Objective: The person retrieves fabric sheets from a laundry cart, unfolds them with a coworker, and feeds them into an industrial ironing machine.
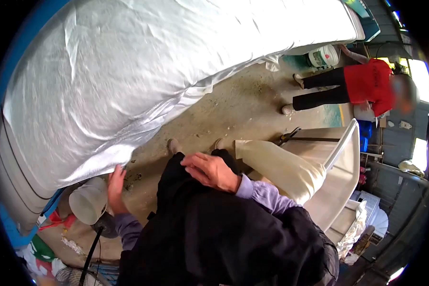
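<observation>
A large white cloth (114, 86) covers a long table, its creased edge hanging on my side. My left hand (115, 190) reaches up to this edge with its fingers stretched out. The fingertips are at or touching the cloth; no grip on it shows. In front of my body is my right hand (214, 172), its fingers loosely bent and apart, with nothing in it. A white bucket (88, 202) stands beside my left hand, below the cloth's edge.
At my right is a pale cart (341, 176) with cream cloth (283, 167) draped over its side. A person in a red top (367, 86) stands at the far end, one hand near the table, beside another white bucket (324, 56). A fan (71, 275) is at lower left.
</observation>
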`<state>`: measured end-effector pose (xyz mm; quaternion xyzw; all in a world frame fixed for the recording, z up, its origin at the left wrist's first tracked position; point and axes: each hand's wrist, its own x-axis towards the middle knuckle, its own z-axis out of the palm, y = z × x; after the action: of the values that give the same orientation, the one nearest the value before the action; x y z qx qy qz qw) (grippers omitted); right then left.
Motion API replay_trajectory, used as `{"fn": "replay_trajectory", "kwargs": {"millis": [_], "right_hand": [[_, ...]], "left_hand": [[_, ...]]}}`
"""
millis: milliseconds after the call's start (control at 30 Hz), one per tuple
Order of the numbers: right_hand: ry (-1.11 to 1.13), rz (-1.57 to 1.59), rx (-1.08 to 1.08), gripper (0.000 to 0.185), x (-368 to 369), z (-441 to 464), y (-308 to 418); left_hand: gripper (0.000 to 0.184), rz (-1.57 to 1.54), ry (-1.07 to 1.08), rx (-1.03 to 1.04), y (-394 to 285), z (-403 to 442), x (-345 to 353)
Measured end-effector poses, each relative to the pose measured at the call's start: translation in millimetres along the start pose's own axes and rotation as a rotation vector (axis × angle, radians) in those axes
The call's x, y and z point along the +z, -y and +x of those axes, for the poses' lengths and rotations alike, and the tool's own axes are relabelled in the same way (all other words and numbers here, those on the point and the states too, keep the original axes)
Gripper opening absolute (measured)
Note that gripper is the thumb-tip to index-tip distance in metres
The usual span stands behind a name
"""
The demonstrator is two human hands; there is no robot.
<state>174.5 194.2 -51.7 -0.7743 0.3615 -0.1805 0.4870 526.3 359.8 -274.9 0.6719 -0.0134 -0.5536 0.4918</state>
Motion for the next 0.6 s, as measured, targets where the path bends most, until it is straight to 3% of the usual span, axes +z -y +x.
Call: {"fn": "replay_trajectory", "kwargs": {"millis": [33,100,133,167,200,233,267,300,367,400,500,567,600], "right_hand": [[0.017,-0.012,-0.016,0.016,0.8,7.2,4.3],[-0.009,-0.042,-0.087,0.018,-2.9,13.8,8.2],[-0.031,-0.057,-0.09,0.017,-5.5,13.4,8.4],[-0.056,-0.075,-0.092,0.017,-8.9,12.3,7.4],[-0.066,-0.074,-0.091,0.017,-11.8,8.9,5.8],[-0.097,-0.07,-0.065,0.017,-15.1,5.1,3.8],[-0.131,-0.062,-0.043,0.016,-18.7,0.5,0.9],[-0.147,-0.055,-0.046,0.016,-21.7,-3.1,-4.2],[-0.191,-0.091,-0.022,0.014,-24.6,-10.9,-14.4],[-0.206,-0.089,-0.01,0.014,-28.2,-13.1,-15.4],[-0.242,-0.099,-0.034,0.014,-38.5,-19.1,-20.3],[-0.262,-0.113,-0.037,0.014,-51.7,-26.8,-28.9],[-0.265,-0.131,-0.038,0.015,-60.4,-32.8,-34.2]], "left_hand": [[0.052,-0.093,0.038,0.044,-18.0,-16.4,27.9],[0.046,-0.219,-0.116,0.182,-25.1,-6.4,-20.8],[0.043,0.242,-0.303,0.502,-28.3,-17.7,-72.4],[0.038,0.955,-0.56,1.06,-33.8,-19.5,-126.2],[0.034,0.43,-0.559,0.854,-78.9,-66.3,-101.7],[0.036,0.06,-0.791,0.369,-124.1,-91.9,-109.0],[0.04,0.669,-0.743,0.793,-120.6,-109.0,-131.8],[0.04,0.677,-0.738,0.809,-136.5,-117.7,-118.1],[0.045,0.409,-0.928,0.701,-172.8,-145.2,-81.5],[0.043,0.42,-0.985,0.818,-179.6,-155.4,-53.5],[0.043,0.344,-0.964,0.839,-194.0,-163.4,-11.0],[0.041,0.296,-0.844,0.852,-197.0,-165.1,48.8],[0.039,0.245,-0.641,0.849,-197.7,-163.3,83.8]]}}
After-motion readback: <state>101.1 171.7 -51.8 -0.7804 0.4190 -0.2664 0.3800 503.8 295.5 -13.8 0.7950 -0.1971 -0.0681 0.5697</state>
